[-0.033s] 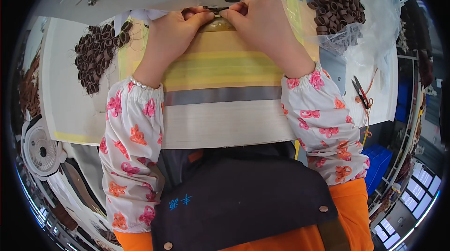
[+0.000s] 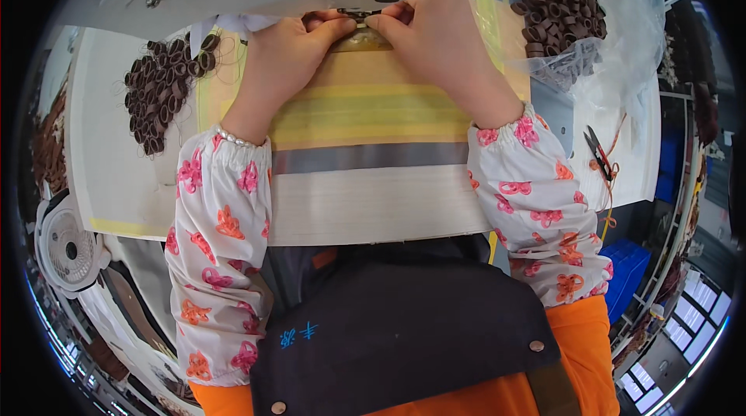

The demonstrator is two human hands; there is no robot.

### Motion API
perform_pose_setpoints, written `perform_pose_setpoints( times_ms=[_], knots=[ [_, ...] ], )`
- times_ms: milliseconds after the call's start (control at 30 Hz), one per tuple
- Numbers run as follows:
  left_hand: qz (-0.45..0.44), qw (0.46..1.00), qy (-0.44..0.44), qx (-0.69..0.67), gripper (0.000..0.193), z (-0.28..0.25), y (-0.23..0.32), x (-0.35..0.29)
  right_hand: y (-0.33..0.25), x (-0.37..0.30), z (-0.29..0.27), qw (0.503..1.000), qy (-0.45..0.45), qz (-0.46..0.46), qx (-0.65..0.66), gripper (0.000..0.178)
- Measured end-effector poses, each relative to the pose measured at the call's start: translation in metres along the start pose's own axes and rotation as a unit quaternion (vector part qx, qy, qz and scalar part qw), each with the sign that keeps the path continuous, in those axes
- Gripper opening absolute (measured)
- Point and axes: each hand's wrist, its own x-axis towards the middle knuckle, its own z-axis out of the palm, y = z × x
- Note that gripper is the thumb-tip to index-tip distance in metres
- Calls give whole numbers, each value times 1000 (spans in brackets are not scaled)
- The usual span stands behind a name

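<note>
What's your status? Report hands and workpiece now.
Left hand and right hand both pinching a small dark strip at the machine. Brown ring piles off to both sides, clear.

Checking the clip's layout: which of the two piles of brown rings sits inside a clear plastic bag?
The pile of brown rings beyond the right hand; clear plastic wraps it. The pile by the left hand, the loose rings, lies bare on the table.

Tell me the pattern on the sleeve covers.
White sleeve covers with pink and orange flower shapes, seen in the head view.
</note>
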Motion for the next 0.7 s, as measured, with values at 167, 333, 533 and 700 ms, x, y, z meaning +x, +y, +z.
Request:
perform_pose_setpoints(
  times_ms=[167,333,533,700],
  knots=[
    [-66,997,-19,46,31,-6,13,-4,5,-1,-1,999,-5,12,44,21],
    [-74,995,-8,59,32,-9,12,-4,5,-2,3,999,23,-5,35,21],
    [-63,996,-32,48,34,-6,17,-3,9,-3,1,999,19,12,30,20],
    [130,979,39,154,19,-12,13,-11,8,-8,0,998,29,27,44,24]
  ],
)
